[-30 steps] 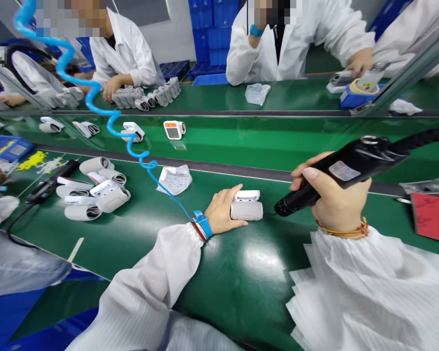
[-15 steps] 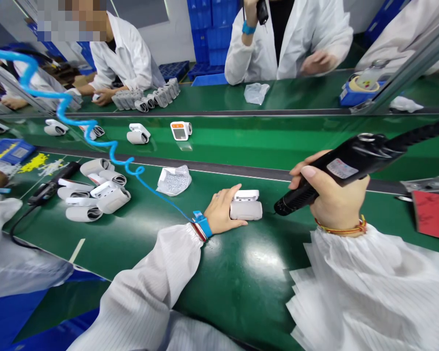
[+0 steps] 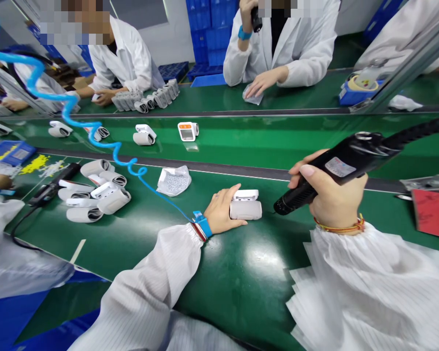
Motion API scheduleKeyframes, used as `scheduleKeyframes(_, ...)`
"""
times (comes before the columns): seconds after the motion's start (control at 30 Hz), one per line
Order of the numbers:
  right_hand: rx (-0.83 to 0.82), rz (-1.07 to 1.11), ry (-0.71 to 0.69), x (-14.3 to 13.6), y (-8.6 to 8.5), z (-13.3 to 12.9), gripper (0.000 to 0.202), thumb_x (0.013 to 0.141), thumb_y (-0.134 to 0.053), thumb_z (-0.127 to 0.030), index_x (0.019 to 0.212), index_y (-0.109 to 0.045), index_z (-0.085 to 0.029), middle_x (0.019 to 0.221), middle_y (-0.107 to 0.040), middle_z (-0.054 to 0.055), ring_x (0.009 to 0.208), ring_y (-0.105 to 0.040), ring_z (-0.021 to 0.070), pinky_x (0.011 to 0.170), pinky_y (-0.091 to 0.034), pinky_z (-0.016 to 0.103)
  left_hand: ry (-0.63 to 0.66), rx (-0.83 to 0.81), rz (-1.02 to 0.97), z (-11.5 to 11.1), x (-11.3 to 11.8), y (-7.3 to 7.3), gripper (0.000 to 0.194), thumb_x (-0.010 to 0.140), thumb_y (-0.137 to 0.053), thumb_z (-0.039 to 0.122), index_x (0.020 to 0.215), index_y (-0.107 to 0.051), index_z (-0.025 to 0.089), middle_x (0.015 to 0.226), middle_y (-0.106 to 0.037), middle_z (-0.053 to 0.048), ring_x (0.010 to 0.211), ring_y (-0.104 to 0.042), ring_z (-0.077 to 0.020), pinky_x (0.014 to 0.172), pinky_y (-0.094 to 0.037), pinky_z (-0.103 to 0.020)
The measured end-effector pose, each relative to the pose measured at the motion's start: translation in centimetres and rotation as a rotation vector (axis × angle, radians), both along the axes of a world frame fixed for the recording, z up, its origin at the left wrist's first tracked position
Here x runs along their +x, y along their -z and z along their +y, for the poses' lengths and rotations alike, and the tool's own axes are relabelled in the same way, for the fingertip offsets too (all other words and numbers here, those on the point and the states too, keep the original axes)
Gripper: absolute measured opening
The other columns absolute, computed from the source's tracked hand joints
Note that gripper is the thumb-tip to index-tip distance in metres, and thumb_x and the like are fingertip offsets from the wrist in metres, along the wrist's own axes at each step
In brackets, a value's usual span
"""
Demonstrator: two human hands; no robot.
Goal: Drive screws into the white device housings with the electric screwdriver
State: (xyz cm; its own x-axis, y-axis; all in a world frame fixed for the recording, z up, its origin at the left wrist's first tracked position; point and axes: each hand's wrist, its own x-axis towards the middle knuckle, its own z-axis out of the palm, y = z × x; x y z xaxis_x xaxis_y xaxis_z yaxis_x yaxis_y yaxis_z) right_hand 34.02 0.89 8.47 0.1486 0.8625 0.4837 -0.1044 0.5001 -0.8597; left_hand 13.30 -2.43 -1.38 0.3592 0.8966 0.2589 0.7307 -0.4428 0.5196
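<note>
My left hand (image 3: 221,210) grips a white device with a rolled grey cuff (image 3: 246,210) from its left side, on the green table (image 3: 219,282). A blue band with a coiled blue cord (image 3: 131,165) is on that wrist. In my right hand (image 3: 332,195) is a black electric screwdriver (image 3: 325,170), fingers wrapped round its body. The tool points down and left, its tip just right of the device and apart from it. An opened plastic bag of small metal parts (image 3: 174,181) lies beyond my left hand.
Several cuffed devices (image 3: 98,190) and another black screwdriver (image 3: 53,185) lie at left. More devices stand on the green conveyor (image 3: 234,141). People in white coats are across the line. A red sheet (image 3: 433,213) lies at right.
The devices on the conveyor have shifted right. Across the line, a person's hand has come down onto a small plastic bag. My hands have hardly moved.
</note>
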Motion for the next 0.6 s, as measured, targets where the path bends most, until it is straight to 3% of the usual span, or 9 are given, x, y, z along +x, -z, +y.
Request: scheduleKeyframes(0.6,0.023,-0.044,0.003,0.05,0.16,0.0,0.018,0.067,-0.072,-0.032,0.068,-0.06,-0.019,0.059,-0.059,0.0,0.045,-0.053,0.0147,0.046,-0.044,0.031,-0.003,-0.022,-0.005,0.01,0.0,-0.05,0.105,0.058,-0.078,0.047,0.14,-0.016,0.022,0.137,-0.04,-0.014,0.119,-0.043,-0.0295,0.1,-0.032,-0.048)
